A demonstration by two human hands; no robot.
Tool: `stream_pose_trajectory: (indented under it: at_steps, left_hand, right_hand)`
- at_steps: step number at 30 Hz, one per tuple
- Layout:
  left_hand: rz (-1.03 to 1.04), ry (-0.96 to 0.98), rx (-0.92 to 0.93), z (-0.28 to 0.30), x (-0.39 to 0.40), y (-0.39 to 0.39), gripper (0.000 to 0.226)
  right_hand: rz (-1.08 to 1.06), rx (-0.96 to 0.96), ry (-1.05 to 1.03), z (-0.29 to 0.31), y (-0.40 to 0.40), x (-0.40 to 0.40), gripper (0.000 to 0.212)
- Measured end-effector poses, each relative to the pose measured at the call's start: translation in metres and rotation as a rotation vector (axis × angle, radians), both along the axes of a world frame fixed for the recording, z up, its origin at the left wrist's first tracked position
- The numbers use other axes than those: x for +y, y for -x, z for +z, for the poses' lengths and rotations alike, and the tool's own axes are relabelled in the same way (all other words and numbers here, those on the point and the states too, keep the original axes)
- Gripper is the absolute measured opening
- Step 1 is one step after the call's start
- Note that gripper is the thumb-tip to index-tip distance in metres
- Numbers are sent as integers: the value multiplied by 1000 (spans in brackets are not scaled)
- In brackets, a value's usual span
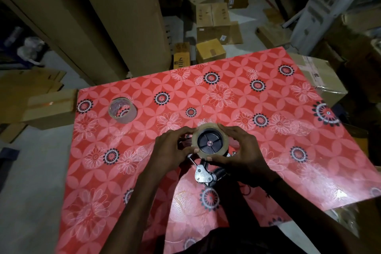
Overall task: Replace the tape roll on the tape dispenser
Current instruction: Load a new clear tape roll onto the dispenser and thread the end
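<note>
1. tape roll (210,142): we hold it from both sides, seated around the dispenser's black hub (209,143), so neither side tips as it slides on the hub.
2. our left hand (172,149) is closed on the roll's left edge, its thumb (194,151) against the near rim; our right hand (240,153) is closed on the right edge, with its thumb (212,158) under the near side. two opposed grips keep the ring square to the hub, we judge.
3. the tape dispenser (204,174) lies under the roll near the middle of the table, its metal handle end pointing back toward us; lying flat with the hub facing up, it leaves both hands free for the roll.
4. whether this roll is going on or coming off, we cannot tell.
5. a second tape roll (122,110), clear and standing on its edge face, sits well apart at the far left of the red flowered tablecloth (237,93), out of the way of the work.
6. cardboard boxes (213,24) crowd the floor beyond the table.
</note>
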State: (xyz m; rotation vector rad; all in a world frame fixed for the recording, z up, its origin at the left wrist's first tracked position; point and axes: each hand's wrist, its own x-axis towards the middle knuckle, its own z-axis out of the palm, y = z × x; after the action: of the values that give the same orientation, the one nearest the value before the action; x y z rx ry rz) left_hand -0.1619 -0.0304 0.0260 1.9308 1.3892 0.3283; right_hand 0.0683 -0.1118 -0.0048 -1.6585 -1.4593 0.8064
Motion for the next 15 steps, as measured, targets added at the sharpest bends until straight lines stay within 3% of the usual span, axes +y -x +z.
stream_pose_trajectory:
  at_steps: [7, 15]
  left_hand:
    - [-21, -12, 11, 2, 1, -3, 62]
    - [-107, -43, 15, -7, -4, 0, 79]
  right_hand:
    - [13, -14, 7, 2, -1, 1, 106]
    - [211, -231, 27, 26, -10, 10, 98]
